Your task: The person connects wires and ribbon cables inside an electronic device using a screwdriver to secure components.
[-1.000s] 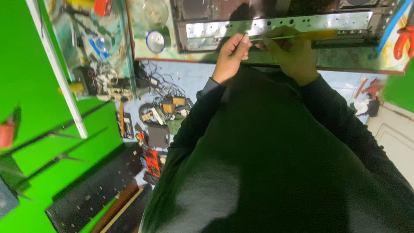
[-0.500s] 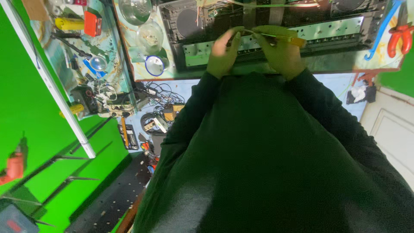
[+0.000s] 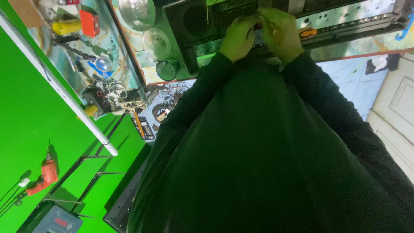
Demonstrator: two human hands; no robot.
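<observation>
Cluttered table (image 3: 151, 73) under green walls, chassis (image 3: 345, 21) along top of frame. Left hand (image 3: 238, 38) and right hand (image 3: 279, 33) side by side at top centre, pinching something small; exact grip hard to tell. Best kept steady, wrists braced on the chassis edge.

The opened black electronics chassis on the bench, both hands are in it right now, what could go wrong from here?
1. Both hands, left hand and right hand, press close together on the opened black electronics chassis, hiding the work; a slip could nick a finger on its bare metal rail.
2. The clear glass bowl and dark green cup sit near the left elbow; a sleeve could knock them.
</observation>
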